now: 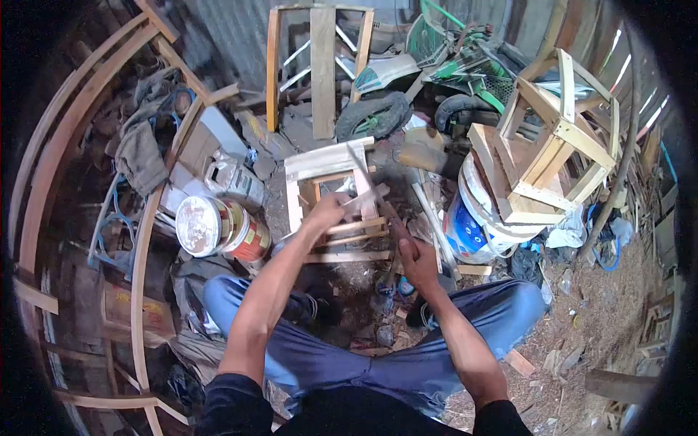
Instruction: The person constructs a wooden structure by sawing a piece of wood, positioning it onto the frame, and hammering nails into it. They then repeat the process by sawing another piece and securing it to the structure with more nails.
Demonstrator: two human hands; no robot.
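Observation:
My left hand point(327, 211) is closed on a short pale wood piece point(368, 199), held out to the right. My right hand point(419, 263) wraps round the lower end of a long, dark machete-like blade point(361, 161), which slants up and to the left. The blade crosses the wood piece at its right end; motion blur hides whether they touch. Behind and below both hands stands a small wooden stool frame point(305, 168) with pale rails. My knees are spread on either side.
Paint buckets point(198, 227) stand at the left, near a curved wooden frame point(149, 247). At the right, a wooden stool frame point(547, 163) rests on boards over a large white-and-blue bucket point(469, 225). A green wheeled machine point(465, 69) is at the back. Wood scraps point(520, 362) litter the ground.

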